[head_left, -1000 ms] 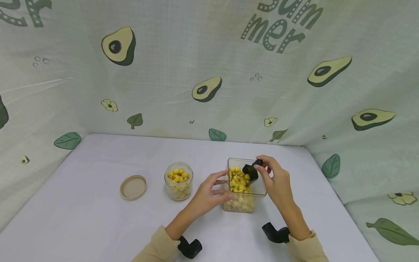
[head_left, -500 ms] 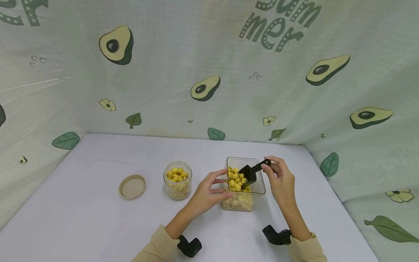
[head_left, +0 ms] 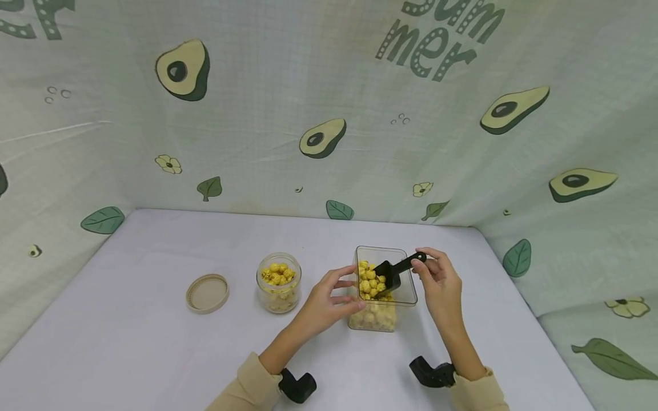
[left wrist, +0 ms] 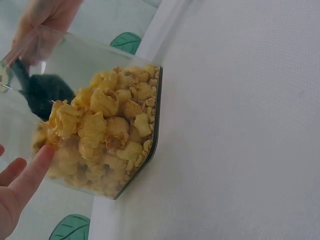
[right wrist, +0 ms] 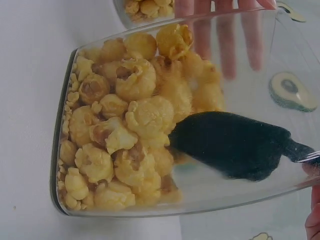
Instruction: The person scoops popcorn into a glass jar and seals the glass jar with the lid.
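A clear square container (head_left: 371,317) of yellow popcorn (left wrist: 95,125) stands upright on the table. My left hand (head_left: 329,301) rests extended fingers against its left wall, with the thumb by the near corner. My right hand (head_left: 441,282) pinches the end of a black scoop's handle above the right rim. The scoop (head_left: 390,277) tilts down to the left inside the container; in the right wrist view its tip (right wrist: 182,134) meets the popcorn. Left of my left hand is a round glass jar (head_left: 279,299), partly filled with popcorn.
A round beige lid (head_left: 208,293) lies on the white table (head_left: 154,337), left of the jar. An avocado-print cloth (head_left: 247,114) rises behind the table and along its sides. Black camera mounts (head_left: 298,388) hang from both wrists.
My right hand has shifted slightly right and the scoop has tilted, so more of its handle shows. Its bowl has moved left into the popcorn. The left hand stays against the container.
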A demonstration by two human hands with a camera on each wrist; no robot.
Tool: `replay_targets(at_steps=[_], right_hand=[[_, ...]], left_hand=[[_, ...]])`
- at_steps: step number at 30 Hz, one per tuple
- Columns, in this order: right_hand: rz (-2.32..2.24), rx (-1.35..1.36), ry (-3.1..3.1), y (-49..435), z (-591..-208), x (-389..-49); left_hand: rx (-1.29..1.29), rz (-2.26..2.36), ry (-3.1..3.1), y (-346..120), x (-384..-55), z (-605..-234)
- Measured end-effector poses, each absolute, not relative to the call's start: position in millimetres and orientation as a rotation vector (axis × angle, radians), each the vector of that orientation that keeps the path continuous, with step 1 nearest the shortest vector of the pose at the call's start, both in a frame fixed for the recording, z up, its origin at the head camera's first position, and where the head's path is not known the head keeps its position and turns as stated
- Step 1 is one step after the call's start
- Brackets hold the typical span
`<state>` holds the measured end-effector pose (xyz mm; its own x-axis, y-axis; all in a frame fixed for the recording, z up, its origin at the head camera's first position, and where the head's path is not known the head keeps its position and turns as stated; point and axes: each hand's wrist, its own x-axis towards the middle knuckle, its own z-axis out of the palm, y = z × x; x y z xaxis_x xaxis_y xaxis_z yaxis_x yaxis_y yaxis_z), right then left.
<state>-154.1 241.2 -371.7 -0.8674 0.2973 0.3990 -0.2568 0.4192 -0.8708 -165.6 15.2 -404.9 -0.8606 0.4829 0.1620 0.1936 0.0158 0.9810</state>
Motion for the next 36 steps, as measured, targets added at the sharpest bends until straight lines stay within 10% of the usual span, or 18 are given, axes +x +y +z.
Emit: replay_targets(at_steps=[36], right_hand=[[0.994,0.351,-2.235,237.5,-369.8,-167.4]], left_hand=[[0.694,1.920,2.092,16.2,-166.6,-404.6]])
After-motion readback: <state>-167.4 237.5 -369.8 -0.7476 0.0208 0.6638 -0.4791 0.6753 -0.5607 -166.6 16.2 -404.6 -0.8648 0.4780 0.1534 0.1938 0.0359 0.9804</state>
